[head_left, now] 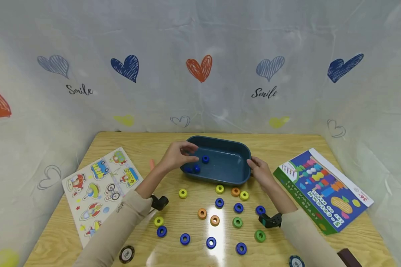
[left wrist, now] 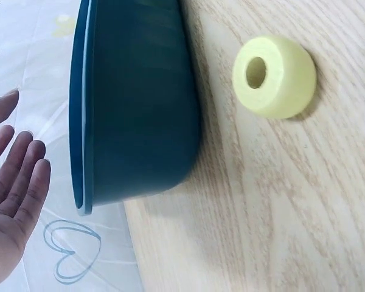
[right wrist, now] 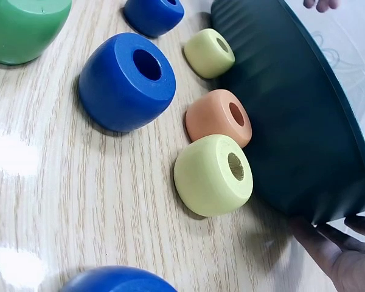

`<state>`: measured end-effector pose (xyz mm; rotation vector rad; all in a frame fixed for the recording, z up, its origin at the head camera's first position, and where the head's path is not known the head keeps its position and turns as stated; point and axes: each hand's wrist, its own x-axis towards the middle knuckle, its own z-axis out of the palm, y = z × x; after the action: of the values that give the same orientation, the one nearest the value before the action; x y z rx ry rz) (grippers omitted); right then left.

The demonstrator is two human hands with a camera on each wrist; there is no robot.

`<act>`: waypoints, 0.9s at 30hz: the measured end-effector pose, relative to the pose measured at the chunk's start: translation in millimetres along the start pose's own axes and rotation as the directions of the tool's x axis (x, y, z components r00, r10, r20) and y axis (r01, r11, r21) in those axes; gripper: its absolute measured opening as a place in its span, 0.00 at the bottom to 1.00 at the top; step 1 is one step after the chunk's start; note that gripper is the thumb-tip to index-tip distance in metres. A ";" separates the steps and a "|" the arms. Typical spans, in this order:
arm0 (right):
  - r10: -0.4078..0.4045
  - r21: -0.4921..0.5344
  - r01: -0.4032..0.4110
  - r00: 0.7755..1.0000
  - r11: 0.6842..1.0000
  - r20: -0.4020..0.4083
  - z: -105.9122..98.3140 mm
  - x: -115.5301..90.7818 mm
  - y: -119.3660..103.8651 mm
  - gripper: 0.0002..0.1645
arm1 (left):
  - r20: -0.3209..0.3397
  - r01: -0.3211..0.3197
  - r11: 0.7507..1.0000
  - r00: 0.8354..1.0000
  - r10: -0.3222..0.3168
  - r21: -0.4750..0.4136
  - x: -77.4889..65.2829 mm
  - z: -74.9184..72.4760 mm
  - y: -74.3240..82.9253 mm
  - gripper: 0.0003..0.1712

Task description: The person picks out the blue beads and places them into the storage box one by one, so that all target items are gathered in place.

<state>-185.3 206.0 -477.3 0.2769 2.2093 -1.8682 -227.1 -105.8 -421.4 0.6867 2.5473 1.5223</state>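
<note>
A dark teal tray (head_left: 227, 165) stands near the back of the table, with blue wooden beads (head_left: 205, 159) in its left part. Over its left end is my left hand (head_left: 178, 155), fingers apart and loosely bent, with nothing in them. The left wrist view shows that hand's bare palm side beside the tray rim. At the opposite end, my right hand (head_left: 261, 173) holds the tray's edge, thumb by the rim and fingers (right wrist: 328, 246) against the outer wall. Close to the front wall lie yellow beads (right wrist: 213, 175) and an orange bead (right wrist: 219, 117).
More blue, orange, green (head_left: 237, 222) and yellow beads are scattered in front of the tray. A picture puzzle board (head_left: 101, 189) lies left and a colourful toy box (head_left: 324, 189) right. Round chips (head_left: 126, 254) lie near the front. A curtain hangs behind.
</note>
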 end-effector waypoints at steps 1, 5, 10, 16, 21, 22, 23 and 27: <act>0.000 -0.002 0.000 1.000 1.000 0.002 0.3 -0.1 -0.2 0.32 | 0.000 -0.004 1.000 1.000 0.004 -0.004 -1.2 -0.8 -0.5 0.19; 0.003 -0.002 -0.003 1.000 1.000 0.005 2.2 -0.7 -0.4 0.32 | 0.004 -0.010 1.000 1.000 0.010 -0.012 -9.1 -5.4 -2.0 0.19; 0.009 -0.013 -0.008 1.000 1.000 0.016 5.1 -0.3 -1.2 0.33 | 0.015 -0.005 0.999 1.000 0.006 -0.053 -36.2 -15.7 9.8 0.18; -0.008 -0.043 0.008 1.000 0.999 0.004 2.5 0.4 -0.5 0.34 | 0.058 0.033 0.993 0.998 -0.026 -0.112 -79.5 -17.6 17.8 0.15; -0.013 -0.024 0.013 1.000 1.000 -0.004 0.8 0.0 2.6 0.33 | 0.077 0.011 0.994 0.997 -0.002 -0.106 -117.1 -3.9 -7.5 0.16; -0.012 -0.022 0.012 1.000 1.000 -0.003 1.1 -0.2 3.1 0.33 | 0.078 0.001 0.995 0.997 0.006 -0.095 -126.2 -1.6 -13.2 0.16; -0.012 -0.022 0.012 1.000 1.000 0.001 1.3 -0.3 3.5 0.34 | 0.077 -0.005 0.996 0.997 0.012 -0.090 -135.6 0.5 -17.8 0.16; -0.002 -0.024 0.002 1.000 1.000 0.001 2.3 -1.2 3.8 0.34 | 0.044 -0.019 0.998 0.999 0.021 -0.066 -174.7 9.4 -26.5 0.17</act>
<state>-183.0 204.3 -480.9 0.2696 2.2309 -1.8407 -76.7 -182.9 -474.1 0.7316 2.4534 1.5707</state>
